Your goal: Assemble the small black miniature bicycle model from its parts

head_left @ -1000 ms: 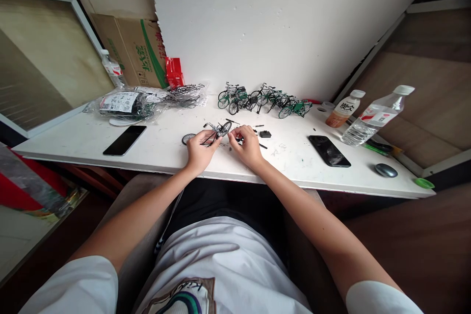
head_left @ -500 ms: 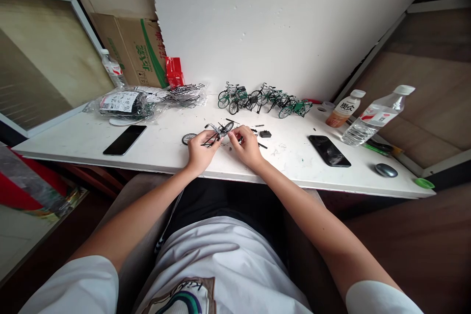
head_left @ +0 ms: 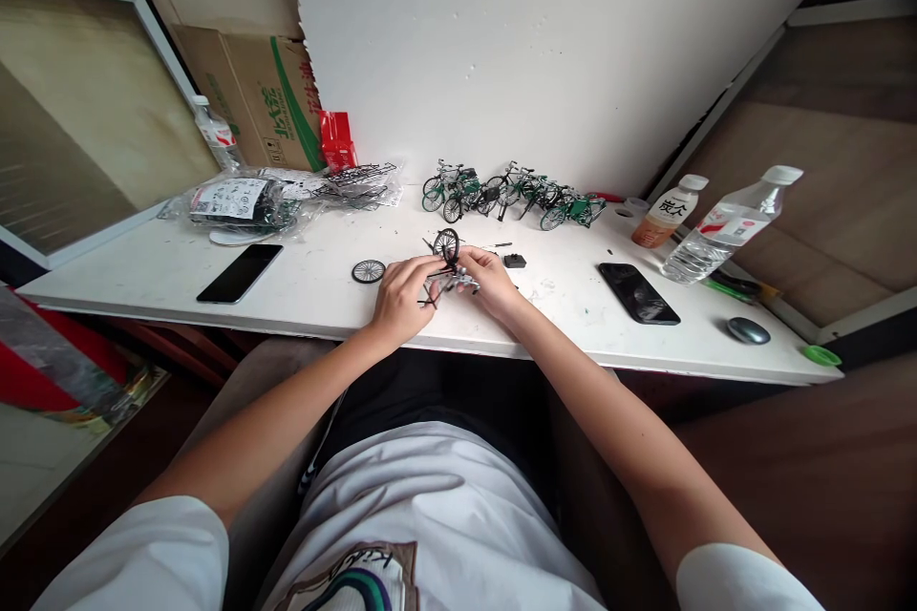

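Between my two hands is a small model bicycle [head_left: 447, 250], partly built, with one black spoked wheel pointing up and away from me. My left hand [head_left: 405, 298] is closed on the dark frame from the left. From the other side my right hand [head_left: 488, 279] grips it near the wheel and the silvery handlebar parts. My fingers hide much of the frame. A loose spoked wheel [head_left: 368, 271] lies flat on the table just left of my left hand. Beyond my right hand sits a small black block-shaped part [head_left: 514, 261], with thin black pieces near it.
Several green and black model bicycles [head_left: 516, 191] stand at the back. Plastic bags of parts [head_left: 236, 200] lie at the left behind a phone [head_left: 240, 273]. On the right are another phone [head_left: 639, 293], two bottles, a dark rounded object [head_left: 749, 330] and a green cap [head_left: 821, 356].
The model bicycle has been turned over in my hands, so its wheel now points upward and its handlebar end faces down to the right. My left hand has moved slightly right.
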Demonstrator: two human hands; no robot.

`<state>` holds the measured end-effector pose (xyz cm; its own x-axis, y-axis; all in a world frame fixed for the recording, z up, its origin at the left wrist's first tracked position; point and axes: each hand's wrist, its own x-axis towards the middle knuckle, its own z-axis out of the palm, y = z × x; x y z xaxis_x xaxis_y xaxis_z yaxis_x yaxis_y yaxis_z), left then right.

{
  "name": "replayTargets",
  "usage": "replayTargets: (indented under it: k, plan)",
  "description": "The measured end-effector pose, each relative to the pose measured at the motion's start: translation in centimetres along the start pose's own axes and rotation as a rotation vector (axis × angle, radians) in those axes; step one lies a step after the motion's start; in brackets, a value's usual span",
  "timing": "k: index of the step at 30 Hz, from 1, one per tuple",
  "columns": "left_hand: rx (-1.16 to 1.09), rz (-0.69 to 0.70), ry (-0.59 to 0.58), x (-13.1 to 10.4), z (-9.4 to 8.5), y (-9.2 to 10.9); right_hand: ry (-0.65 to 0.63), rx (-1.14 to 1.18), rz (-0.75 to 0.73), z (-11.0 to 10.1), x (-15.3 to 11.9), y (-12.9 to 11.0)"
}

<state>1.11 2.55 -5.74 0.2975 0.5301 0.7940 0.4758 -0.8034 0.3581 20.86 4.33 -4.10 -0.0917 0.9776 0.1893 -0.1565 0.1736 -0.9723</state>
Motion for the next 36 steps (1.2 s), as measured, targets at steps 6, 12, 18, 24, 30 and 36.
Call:
replayTargets:
  k: [6,12,18,24,30,36]
  plan:
    - [-0.167,0.053,-0.13,0.4,-1.0,0.7,0.037,0.124,0.029,-0.5,-0.1,-0.3]
    - [-0.586,-0.028,-0.078,0.9,-1.8,-0.3,0.005,0.146,0.058,-0.1,-0.1,-0.4]
    - [-0.646,-0.36,0.08,1.0,-0.2,-1.5,0.005,0.04,0.047,0.0,0.0,-0.1]
    - [-0.699,-0.586,0.141,1.2,1.0,-2.6,-0.053,0.023,0.081,0.3,0.0,0.1]
    - [-0.858,-0.677,-0.051,1.5,0.5,-2.1,-0.052,0.055,0.101,0.3,0.0,0.2]
    - [-0.964,-0.744,-0.027,1.7,0.0,-1.7,-0.09,0.083,0.103,0.2,0.1,0.5]
